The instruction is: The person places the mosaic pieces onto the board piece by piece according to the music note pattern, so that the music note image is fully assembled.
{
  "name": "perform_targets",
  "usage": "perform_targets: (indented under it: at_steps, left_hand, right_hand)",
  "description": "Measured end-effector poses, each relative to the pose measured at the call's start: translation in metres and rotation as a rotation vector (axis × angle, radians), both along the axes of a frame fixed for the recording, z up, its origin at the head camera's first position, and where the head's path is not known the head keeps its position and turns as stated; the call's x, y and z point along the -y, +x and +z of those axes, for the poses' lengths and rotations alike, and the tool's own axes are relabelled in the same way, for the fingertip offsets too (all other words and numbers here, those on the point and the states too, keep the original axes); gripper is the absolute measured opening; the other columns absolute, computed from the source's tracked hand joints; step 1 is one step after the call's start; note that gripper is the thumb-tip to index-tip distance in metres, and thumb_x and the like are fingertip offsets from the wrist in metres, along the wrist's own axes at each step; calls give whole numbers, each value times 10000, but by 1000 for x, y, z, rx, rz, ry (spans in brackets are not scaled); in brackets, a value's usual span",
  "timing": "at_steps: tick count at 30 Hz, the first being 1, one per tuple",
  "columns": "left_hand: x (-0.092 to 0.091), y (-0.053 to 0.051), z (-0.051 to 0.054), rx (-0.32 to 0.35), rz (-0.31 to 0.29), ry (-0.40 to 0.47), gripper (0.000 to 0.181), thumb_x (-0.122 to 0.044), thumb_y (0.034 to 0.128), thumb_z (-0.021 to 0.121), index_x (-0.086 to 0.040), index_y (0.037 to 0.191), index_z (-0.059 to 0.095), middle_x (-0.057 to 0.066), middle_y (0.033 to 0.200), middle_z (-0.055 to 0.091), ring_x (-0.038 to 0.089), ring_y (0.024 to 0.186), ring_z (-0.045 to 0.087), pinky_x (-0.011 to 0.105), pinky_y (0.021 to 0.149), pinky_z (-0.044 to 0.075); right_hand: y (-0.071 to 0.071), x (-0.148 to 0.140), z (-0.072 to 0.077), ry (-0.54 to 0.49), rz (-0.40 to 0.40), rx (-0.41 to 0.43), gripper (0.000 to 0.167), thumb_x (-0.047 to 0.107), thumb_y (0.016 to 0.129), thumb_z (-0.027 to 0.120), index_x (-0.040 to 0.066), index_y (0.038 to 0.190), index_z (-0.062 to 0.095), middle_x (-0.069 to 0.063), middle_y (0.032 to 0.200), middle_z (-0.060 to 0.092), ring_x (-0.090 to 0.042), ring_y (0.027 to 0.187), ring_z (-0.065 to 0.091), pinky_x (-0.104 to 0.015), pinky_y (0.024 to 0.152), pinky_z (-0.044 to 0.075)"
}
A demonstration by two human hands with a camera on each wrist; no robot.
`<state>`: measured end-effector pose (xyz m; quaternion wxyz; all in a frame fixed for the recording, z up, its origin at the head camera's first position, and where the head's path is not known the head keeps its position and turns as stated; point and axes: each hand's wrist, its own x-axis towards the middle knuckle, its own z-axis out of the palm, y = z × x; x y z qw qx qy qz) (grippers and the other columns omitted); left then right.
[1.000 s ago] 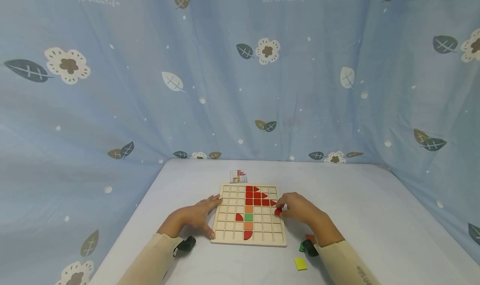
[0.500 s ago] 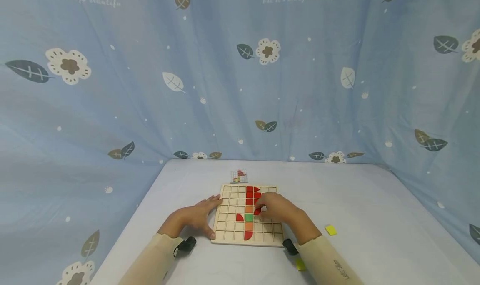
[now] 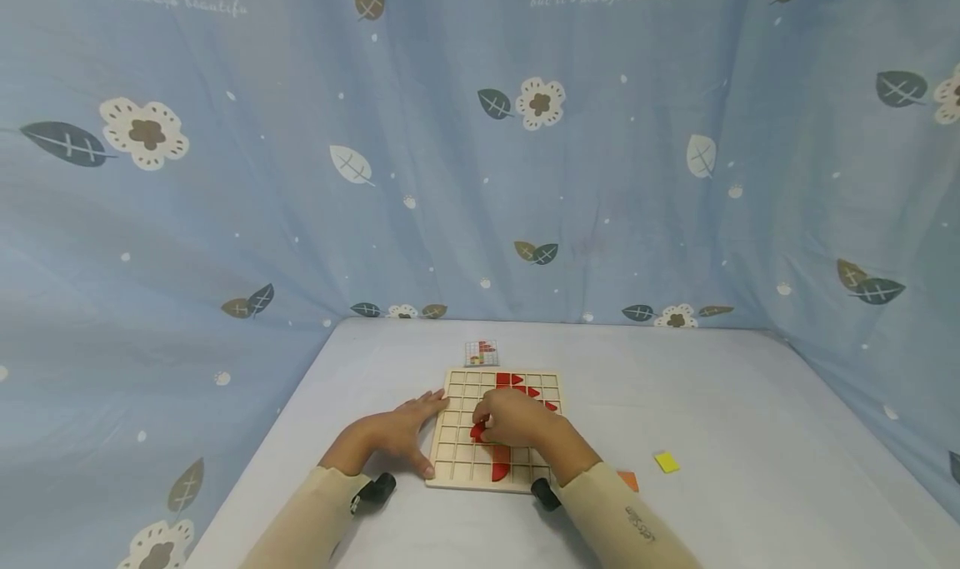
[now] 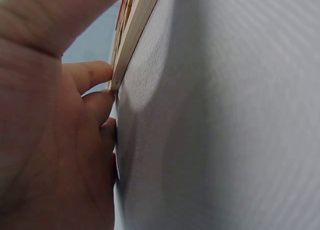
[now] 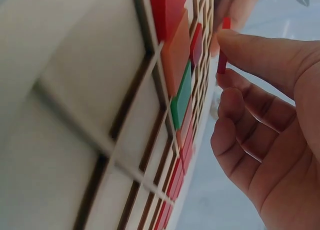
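Note:
A wooden grid board (image 3: 463, 471) lies on the white table, with red, orange and green pieces set in its squares. My left hand (image 3: 398, 434) rests against its left side, fingers spread and thumb by the front corner. In the left wrist view, fingertips touch the board's edge (image 4: 136, 34). My right hand (image 3: 514, 420) is over the board's middle. Its thumb and index finger pinch a thin red piece (image 5: 223, 54), seen edge-on in the right wrist view. Below it are a green square piece (image 5: 182, 97) and an orange square piece (image 5: 176, 54). The right hand hides several squares.
A small pattern card (image 3: 482, 353) lies behind the board. Right of the board are a yellow square piece (image 3: 667, 462) and an orange piece (image 3: 628, 480), partly covered by the right sleeve. A blue patterned curtain (image 3: 480, 177) hangs behind the table.
My right hand has carried the red piece leftward from the board's right edge to left of the green square's column. The left hand has stayed at the board's left side.

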<state>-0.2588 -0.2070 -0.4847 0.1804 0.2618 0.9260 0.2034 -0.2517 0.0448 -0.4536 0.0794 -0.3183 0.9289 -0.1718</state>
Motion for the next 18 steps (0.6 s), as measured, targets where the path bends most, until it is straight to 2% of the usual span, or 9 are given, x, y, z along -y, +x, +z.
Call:
perform_targets:
  at_steps: [5,18]
  left_hand:
    - [0,1,1,2,11,-8,1239,-502,534,908,-172,1548,277,32,1622,132,306,1468,102,550,1142,175]
    - [1,2,2,1,13,-1,1244,-478,541,910,-159,1553,260,19,1622,126,287,1470,94,543,1144,172]
  right_hand:
    - [-2,11,-2,30,11,4,186,223,836,779,207,1020,760,142,948,635,-51,913,577,-272,871,507]
    - [-6,23,-12,47,-15,40,211,238,795,812,221,1000,766,160,867,637,-41,808,563,-262,846,514]
